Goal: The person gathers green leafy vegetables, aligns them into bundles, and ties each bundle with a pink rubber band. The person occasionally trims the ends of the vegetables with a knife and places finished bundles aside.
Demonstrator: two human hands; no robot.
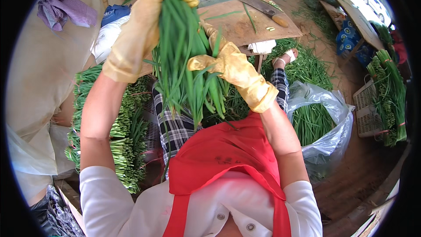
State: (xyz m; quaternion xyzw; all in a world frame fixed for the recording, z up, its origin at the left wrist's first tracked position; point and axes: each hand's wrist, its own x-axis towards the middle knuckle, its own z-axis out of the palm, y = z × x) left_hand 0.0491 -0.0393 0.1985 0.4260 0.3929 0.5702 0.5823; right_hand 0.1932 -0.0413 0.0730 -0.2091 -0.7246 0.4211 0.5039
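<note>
My left hand (148, 23), in a yellow rubber glove, is closed around a thick bunch of flat green leaves (181, 53), probably garlic chives. The bunch hangs above my lap, its lower ends fanned out and loose. Against its right side is my right hand (233, 64), gloved the same way, with thumb and forefinger spread apart and some leaves between them. Its other fingers are partly hidden. Behind the bunch stands a low wooden table (227, 29). A broad-bladed knife with a wooden handle (279, 20) lies on it near small cut pieces of stalk (270, 28).
Tied green bundles (123, 148) are stacked at my left. To my right stands a clear plastic bag (342, 115) of loose leaves (310, 123). Farther right, more bundles (391, 99) lean on a white plastic crate (365, 112). Leaf trimmings (309, 62) cover the floor by my foot.
</note>
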